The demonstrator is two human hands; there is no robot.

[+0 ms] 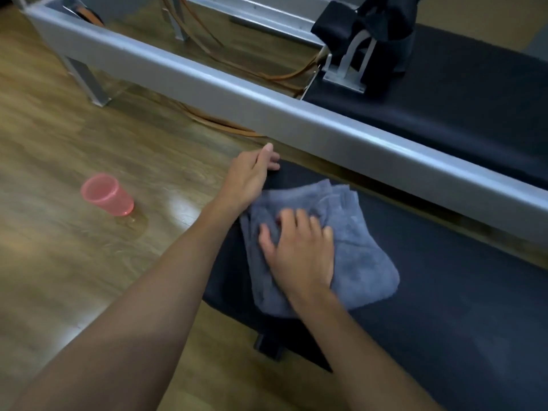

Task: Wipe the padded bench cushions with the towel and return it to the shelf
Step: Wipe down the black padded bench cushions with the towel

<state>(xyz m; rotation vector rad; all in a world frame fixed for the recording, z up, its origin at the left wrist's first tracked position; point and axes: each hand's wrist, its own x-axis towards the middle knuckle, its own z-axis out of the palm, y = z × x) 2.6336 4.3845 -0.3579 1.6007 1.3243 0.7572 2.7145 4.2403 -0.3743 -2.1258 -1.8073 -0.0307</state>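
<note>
While R hand (299, 250) pressed flat, fingers spread, on the grey towel (355, 232) at the worktop cushion (444, 307) L end, L hand (250, 176) rested on its corner, fingers relaxed. Wiping step looked underway; next move prob. needed a sweep rightward along the cushion.
</note>
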